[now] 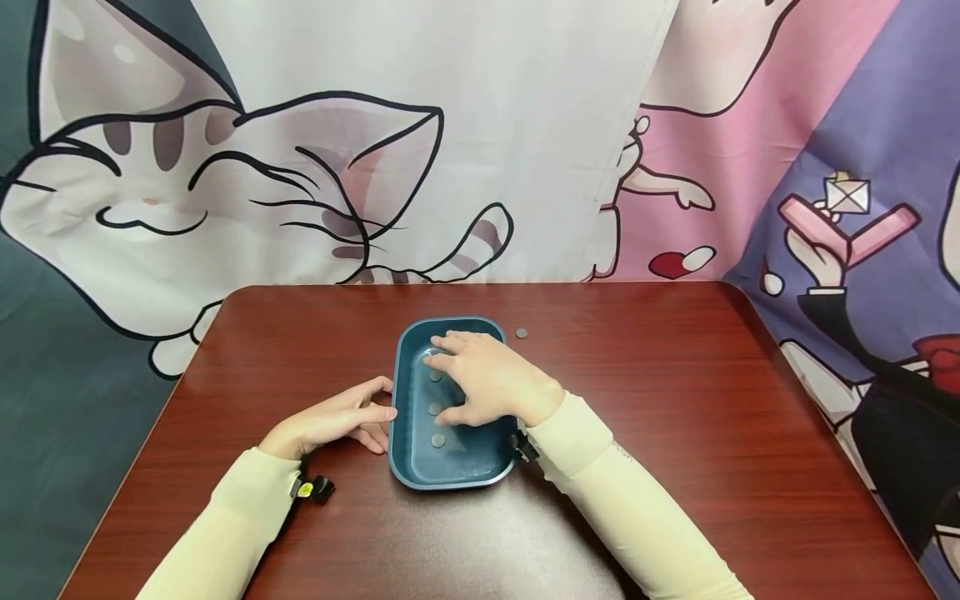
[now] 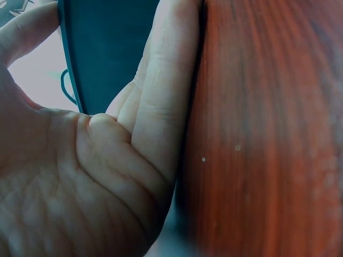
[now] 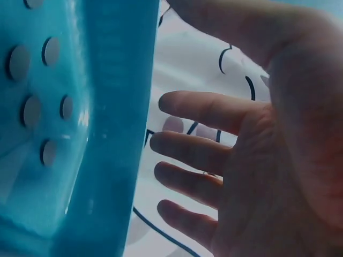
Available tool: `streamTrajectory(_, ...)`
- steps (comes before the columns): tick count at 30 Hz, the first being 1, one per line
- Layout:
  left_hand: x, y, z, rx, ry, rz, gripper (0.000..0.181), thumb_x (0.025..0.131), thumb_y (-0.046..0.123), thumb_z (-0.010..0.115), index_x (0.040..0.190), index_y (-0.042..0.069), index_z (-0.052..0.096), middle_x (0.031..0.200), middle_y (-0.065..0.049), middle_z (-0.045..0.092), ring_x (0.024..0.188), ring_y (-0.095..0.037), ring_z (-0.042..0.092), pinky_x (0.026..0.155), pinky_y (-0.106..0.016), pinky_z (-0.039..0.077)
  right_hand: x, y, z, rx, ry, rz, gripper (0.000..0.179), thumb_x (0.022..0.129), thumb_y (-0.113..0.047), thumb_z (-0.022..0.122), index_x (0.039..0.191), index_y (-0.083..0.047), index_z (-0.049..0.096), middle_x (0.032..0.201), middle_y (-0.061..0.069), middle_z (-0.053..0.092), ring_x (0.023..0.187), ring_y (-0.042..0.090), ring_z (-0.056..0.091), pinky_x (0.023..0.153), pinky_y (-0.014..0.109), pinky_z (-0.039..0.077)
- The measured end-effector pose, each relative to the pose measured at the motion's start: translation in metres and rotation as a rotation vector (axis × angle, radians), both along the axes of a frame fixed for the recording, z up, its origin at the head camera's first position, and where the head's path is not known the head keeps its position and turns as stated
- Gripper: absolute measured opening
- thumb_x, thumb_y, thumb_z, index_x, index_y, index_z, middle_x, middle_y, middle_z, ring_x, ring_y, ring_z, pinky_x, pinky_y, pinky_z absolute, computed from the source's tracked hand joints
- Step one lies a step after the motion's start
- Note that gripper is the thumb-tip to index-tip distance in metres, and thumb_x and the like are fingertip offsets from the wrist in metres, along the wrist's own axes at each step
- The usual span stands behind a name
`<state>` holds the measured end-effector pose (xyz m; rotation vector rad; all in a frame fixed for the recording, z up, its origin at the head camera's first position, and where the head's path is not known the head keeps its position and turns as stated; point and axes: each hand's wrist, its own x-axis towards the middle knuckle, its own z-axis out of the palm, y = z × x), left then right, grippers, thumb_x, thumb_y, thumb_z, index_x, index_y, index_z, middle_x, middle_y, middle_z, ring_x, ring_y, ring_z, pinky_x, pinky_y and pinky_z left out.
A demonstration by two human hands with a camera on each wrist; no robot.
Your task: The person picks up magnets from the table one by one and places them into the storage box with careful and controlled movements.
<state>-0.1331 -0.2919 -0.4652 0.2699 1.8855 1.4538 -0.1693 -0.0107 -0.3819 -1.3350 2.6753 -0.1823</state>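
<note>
A blue rectangular tray [image 1: 480,460] lies on the table, with several small grey coin-like discs [image 1: 438,440] on its bottom. My left hand [image 1: 337,418] rests at the tray's left side; its thumb touches the edge and the fingers lie along the outer wall. In the left wrist view those fingers look fairly straight. Over the tray hovers my right hand [image 1: 487,379], fingers spread, nothing held. From the right wrist, the fingers [image 3: 198,110] appear apart from the tray wall [image 3: 120,128], and several discs [image 3: 31,111] show inside. The right hand hides part of the tray in the head view.
One more grey disc [image 1: 521,332] lies on the brown wooden table [image 1: 637,375], beyond the tray's far right corner. Behind the table's far edge hangs a printed cloth [image 1: 540,150] with cartoon figures. A small black device [image 1: 321,489] is strapped at the left wrist.
</note>
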Motion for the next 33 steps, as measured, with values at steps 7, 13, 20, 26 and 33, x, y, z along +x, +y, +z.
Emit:
streamTrajectory(7,0.0,0.0,0.0,-0.008,0.0,0.012,0.057,0.105,0.027,0.059,0.145,-0.002,0.031,0.093,-0.02,0.072,0.083,-0.031,0.077,0.08,-0.042,0.065,-0.003,0.024,-0.001,-0.081,-0.002,-0.014,0.084,0.084,-0.063,0.076,0.15,-0.016,0.055,0.161,0.012,0.047,0.15,0.03,0.043,0.123,0.052,0.037)
streamTrajectory(13,0.001,0.0,0.0,-0.005,0.011,0.014,0.057,0.105,0.026,0.06,0.144,-0.003,0.032,0.096,-0.021,0.073,0.084,-0.033,0.076,0.081,-0.044,0.065,-0.006,0.053,-0.003,-0.136,0.035,-0.019,0.08,0.085,-0.06,0.077,0.147,-0.012,0.058,0.157,0.014,0.051,0.147,0.032,0.046,0.119,0.052,0.041)
streamTrajectory(20,0.001,0.0,-0.001,-0.004,0.016,0.011,0.055,0.105,0.025,0.06,0.143,-0.003,0.032,0.094,-0.021,0.072,0.083,-0.033,0.076,0.081,-0.043,0.065,-0.009,0.085,-0.01,-0.197,0.043,-0.033,0.074,0.086,-0.054,0.078,0.142,-0.009,0.062,0.15,0.015,0.056,0.139,0.031,0.052,0.117,0.05,0.044)
streamTrajectory(26,0.0,0.0,-0.001,-0.002,0.015,0.011,0.055,0.105,0.026,0.059,0.143,-0.003,0.033,0.095,-0.021,0.072,0.084,-0.032,0.076,0.081,-0.043,0.065,-0.012,0.107,-0.02,-0.209,0.046,-0.053,0.072,0.083,-0.052,0.081,0.14,-0.011,0.063,0.148,0.011,0.057,0.136,0.029,0.054,0.117,0.048,0.044)
streamTrajectory(33,0.001,0.0,-0.001,0.005,0.021,0.008,0.049,0.106,0.025,0.058,0.143,0.001,0.036,0.107,-0.02,0.075,0.086,-0.034,0.077,0.08,-0.044,0.065,-0.014,0.123,-0.034,-0.22,0.091,-0.017,0.061,0.081,-0.04,0.083,0.129,-0.006,0.069,0.129,0.007,0.064,0.119,0.025,0.062,0.106,0.042,0.052)
